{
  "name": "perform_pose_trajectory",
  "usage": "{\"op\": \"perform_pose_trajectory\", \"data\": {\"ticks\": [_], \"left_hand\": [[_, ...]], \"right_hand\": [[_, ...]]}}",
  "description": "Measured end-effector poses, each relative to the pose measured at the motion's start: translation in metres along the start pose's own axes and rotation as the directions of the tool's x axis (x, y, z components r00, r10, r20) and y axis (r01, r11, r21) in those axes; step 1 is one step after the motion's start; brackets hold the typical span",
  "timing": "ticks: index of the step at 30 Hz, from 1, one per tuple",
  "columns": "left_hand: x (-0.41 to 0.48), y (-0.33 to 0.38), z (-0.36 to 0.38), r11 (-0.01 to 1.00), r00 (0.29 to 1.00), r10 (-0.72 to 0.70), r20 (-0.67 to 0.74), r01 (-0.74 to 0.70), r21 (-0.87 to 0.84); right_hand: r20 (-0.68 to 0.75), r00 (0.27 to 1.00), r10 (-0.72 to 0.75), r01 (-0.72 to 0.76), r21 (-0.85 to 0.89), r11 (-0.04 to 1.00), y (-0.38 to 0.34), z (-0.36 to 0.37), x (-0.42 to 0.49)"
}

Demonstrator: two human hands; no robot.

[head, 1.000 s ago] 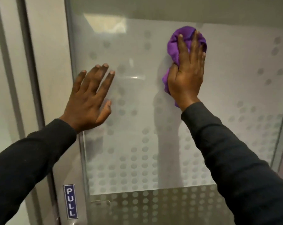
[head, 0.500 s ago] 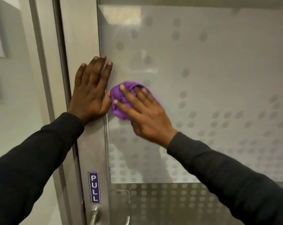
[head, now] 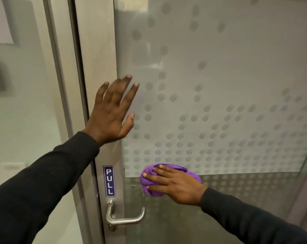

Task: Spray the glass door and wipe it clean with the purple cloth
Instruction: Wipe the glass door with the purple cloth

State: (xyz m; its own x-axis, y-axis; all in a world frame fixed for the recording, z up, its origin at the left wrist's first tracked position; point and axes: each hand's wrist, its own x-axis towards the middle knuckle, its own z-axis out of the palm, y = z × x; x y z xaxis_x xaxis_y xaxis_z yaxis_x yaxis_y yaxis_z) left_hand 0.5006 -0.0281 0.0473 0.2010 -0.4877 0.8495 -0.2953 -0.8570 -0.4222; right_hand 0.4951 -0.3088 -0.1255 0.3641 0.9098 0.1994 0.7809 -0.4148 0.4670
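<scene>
The glass door (head: 219, 67) fills the view, frosted with a pattern of grey dots. My right hand (head: 174, 185) presses the bunched purple cloth (head: 147, 182) flat against the glass low down, just above and right of the door handle. My left hand (head: 114, 113) is spread flat with fingers apart, its palm on the metal door frame and its fingertips over the glass edge. It holds nothing. No spray bottle is in view.
A steel lever handle (head: 124, 219) sticks out at the bottom of the grey metal door frame (head: 98, 50), under a blue PULL label (head: 109, 181). A fixed frosted panel (head: 22, 103) stands to the left.
My right hand has swept the cloth from the upper glass across to the left and then down to just above the handle. My left hand stays braced at the door's edge.
</scene>
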Motion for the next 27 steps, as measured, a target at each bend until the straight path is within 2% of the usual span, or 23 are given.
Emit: {"op": "perform_pose_trajectory", "data": {"ticks": [4,7,10,13,15,17,18,20,22,24,27], "left_hand": [[-0.038,0.036,-0.002,0.987,0.994,0.056,0.095,-0.041,-0.154],[-0.070,0.072,0.002,0.946,0.981,0.071,0.179,-0.010,-0.323],[-0.104,0.116,0.007,0.871,0.950,0.056,0.306,0.103,-0.481],[-0.139,0.161,0.012,0.762,0.887,0.053,0.458,0.261,-0.593],[-0.160,0.191,0.014,0.645,0.828,0.028,0.561,0.413,-0.643],[-0.178,0.217,0.011,0.481,0.722,0.011,0.691,0.602,-0.637],[-0.184,0.230,0.008,0.389,0.646,0.022,0.763,0.697,-0.602],[-0.193,0.255,-0.003,0.147,0.450,0.110,0.886,0.874,-0.463],[-0.197,0.276,-0.020,-0.095,0.285,0.235,0.929,0.958,-0.269],[-0.200,0.293,-0.039,-0.257,0.189,0.354,0.916,0.961,-0.099],[-0.205,0.314,-0.068,-0.379,0.217,0.485,0.847,0.925,-0.020]], "right_hand": [[0.140,0.973,0.183,-0.218,0.304,0.928,-0.028,-0.004,-0.036],[0.142,0.892,0.430,-0.446,0.442,0.779,-0.052,-0.009,-0.059],[0.143,0.704,0.696,-0.628,0.584,0.514,-0.080,-0.013,-0.074],[0.170,0.481,0.860,-0.676,0.696,0.241,-0.111,-0.015,-0.083],[0.238,0.324,0.916,-0.684,0.727,0.053,-0.130,-0.017,-0.088],[0.338,0.173,0.925,-0.638,0.754,-0.156,-0.149,-0.016,-0.094],[0.382,0.108,0.918,-0.591,0.767,-0.250,-0.158,-0.017,-0.097],[0.447,0.011,0.894,-0.512,0.771,-0.379,-0.175,-0.023,-0.103],[0.482,-0.050,0.875,-0.471,0.761,-0.447,-0.190,-0.033,-0.106],[0.487,-0.075,0.870,-0.451,0.762,-0.465,-0.207,-0.046,-0.107],[0.508,-0.020,0.861,-0.412,0.781,-0.470,-0.237,-0.070,-0.105]]}}
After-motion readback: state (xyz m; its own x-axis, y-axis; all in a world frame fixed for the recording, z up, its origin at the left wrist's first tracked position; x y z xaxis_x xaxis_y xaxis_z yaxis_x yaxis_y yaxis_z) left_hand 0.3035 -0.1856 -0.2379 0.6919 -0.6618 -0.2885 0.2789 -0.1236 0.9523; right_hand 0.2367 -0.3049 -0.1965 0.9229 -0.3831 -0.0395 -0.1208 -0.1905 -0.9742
